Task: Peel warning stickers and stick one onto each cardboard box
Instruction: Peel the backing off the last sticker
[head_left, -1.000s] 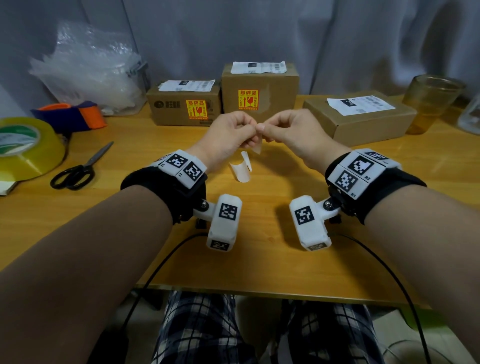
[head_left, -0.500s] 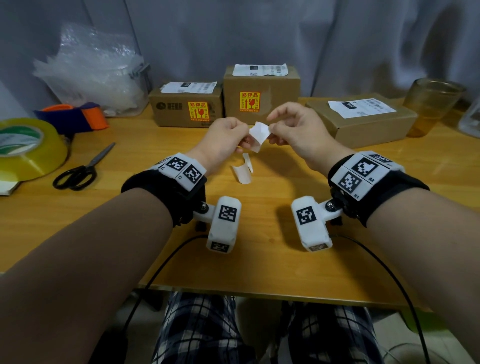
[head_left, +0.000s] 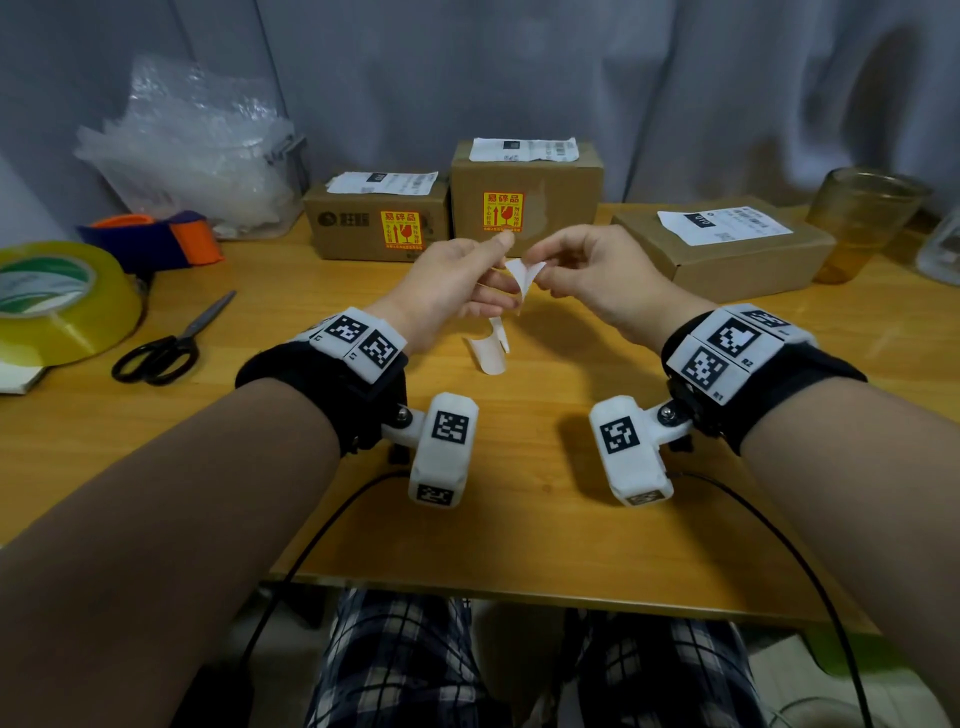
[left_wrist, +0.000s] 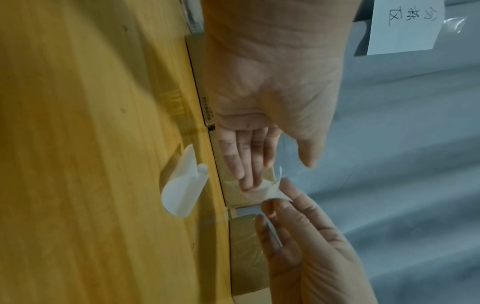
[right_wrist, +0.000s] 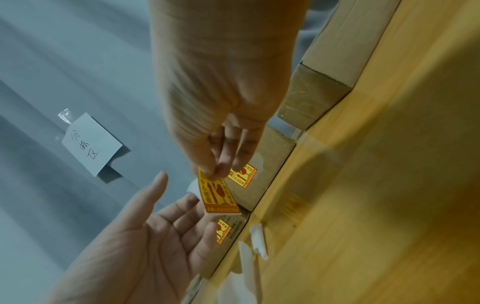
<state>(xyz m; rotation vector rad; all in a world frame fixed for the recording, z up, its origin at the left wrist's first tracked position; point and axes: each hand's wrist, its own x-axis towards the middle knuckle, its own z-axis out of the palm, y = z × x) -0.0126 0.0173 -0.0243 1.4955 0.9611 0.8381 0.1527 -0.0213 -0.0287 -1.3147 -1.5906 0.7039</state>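
Note:
My right hand (head_left: 543, 273) pinches a yellow-and-red warning sticker (right_wrist: 218, 193) by its top edge above the table's middle. Only the sticker's white underside (head_left: 524, 278) shows in the head view. My left hand (head_left: 501, 262) is spread beside it, straight fingertips (left_wrist: 246, 183) touching the white side and thumb lifted clear. A white sliver (right_wrist: 193, 185) shows behind the sticker. At the back, the left box (head_left: 358, 228) and the taller middle box (head_left: 561, 192) each bear a warning sticker (head_left: 400, 231) (head_left: 503, 212). The flat right box (head_left: 727, 265) shows only a white shipping label.
Curled white backing papers (head_left: 491, 351) lie on the wooden table (head_left: 519, 519) under my hands. At the left are a tape roll (head_left: 52, 306), scissors (head_left: 166, 345), an orange-and-blue object (head_left: 156, 241) and crumpled plastic (head_left: 197, 150). An amber glass (head_left: 862, 223) stands far right.
My hands, pinched together a second ago, have drawn apart. The left thumb has lifted off and its fingers have straightened, while the right hand keeps hold of the sticker.

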